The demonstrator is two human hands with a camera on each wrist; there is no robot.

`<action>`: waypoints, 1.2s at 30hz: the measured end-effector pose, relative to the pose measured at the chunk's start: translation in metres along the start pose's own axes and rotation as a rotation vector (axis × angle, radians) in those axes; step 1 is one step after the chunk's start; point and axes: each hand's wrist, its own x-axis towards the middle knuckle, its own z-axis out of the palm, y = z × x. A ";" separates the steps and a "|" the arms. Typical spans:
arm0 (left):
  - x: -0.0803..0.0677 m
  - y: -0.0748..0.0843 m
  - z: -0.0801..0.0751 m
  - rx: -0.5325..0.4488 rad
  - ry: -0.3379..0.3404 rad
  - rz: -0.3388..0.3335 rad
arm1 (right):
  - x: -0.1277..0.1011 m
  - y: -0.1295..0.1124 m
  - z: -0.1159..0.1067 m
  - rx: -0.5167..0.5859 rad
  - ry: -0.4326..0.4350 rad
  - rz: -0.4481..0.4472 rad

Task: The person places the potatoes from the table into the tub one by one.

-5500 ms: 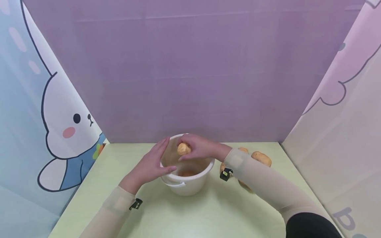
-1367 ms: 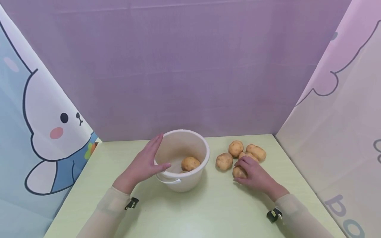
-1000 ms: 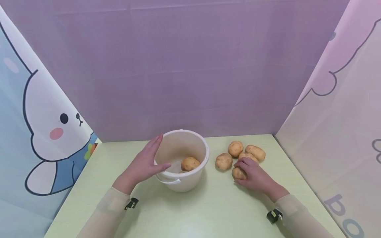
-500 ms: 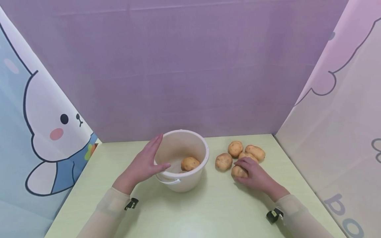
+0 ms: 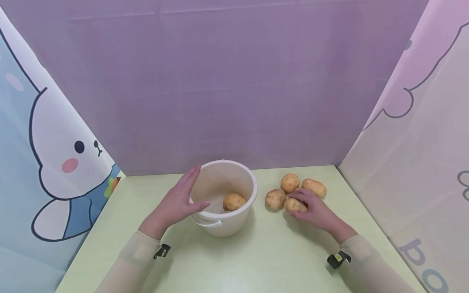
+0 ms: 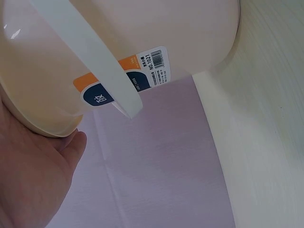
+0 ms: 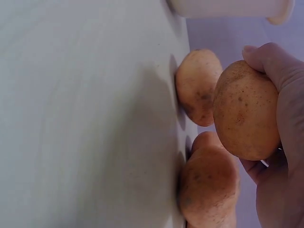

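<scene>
A white plastic bucket (image 5: 234, 224) stands mid-table with a potato (image 5: 234, 201) inside it. My left hand (image 5: 179, 201) rests flat against the bucket's left side, fingers straight and thumb on the rim; the left wrist view shows the bucket's wall (image 6: 190, 33), its handle (image 6: 95, 61) and a label. My right hand (image 5: 311, 207) grips a potato (image 5: 294, 205) and holds it just off the table; the right wrist view shows this potato (image 7: 244, 111) held by the fingers (image 7: 280, 76) above two others (image 7: 197, 85) (image 7: 209, 190).
Three more potatoes lie to the right of the bucket: one (image 5: 275, 199) nearest it, one (image 5: 290, 182) behind, one (image 5: 314, 187) at far right. Purple backdrop (image 5: 234, 81) and printed side panels (image 5: 55, 162) wall in the pale green table (image 5: 256, 260).
My right hand has closed round the front potato and lifted it slightly, shifting up and left. Earlier it dropped a potato into the bucket. The left hand has stayed on the bucket.
</scene>
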 end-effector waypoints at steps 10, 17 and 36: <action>0.000 0.001 -0.001 -0.006 -0.006 0.000 | 0.012 -0.010 -0.009 0.048 0.009 -0.009; -0.001 0.000 0.000 -0.003 -0.008 -0.001 | 0.025 -0.018 -0.012 0.065 0.030 -0.075; -0.001 0.000 0.000 0.008 -0.004 0.002 | 0.070 -0.046 -0.029 0.134 -0.015 -0.029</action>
